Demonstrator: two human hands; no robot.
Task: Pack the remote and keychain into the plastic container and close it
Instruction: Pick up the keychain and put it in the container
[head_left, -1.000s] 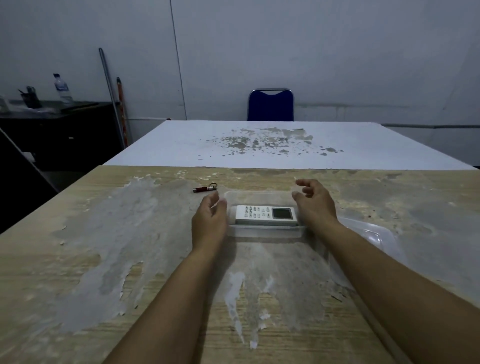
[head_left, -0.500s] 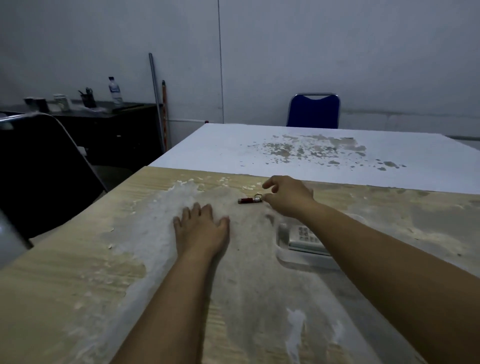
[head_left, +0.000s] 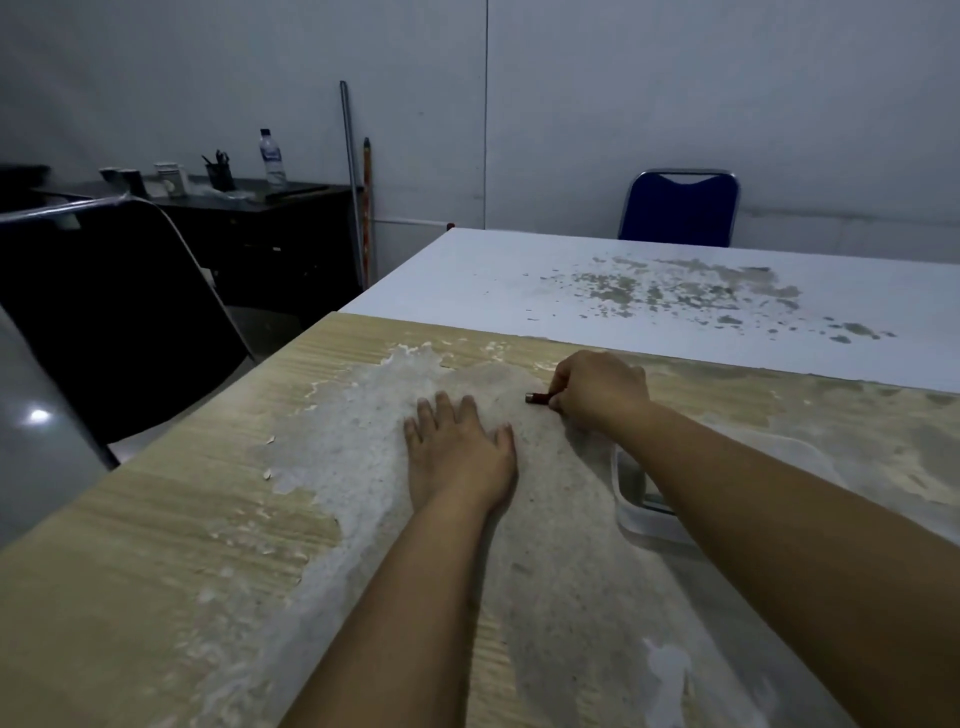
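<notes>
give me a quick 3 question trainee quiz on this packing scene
1. True or false: the left hand lies flat, palm down, on the wooden table.
2. Which hand is closed on the red keychain? A) left B) right C) neither
3. Fill in: the plastic container is partly hidden by the right ____.

Key
1. True. Its fingers are spread on the surface and hold nothing.
2. B. The right hand curls over one end of the keychain; only the other end shows.
3. Forearm. Just one corner of the container shows beside it, so what is inside cannot be seen now.
</notes>
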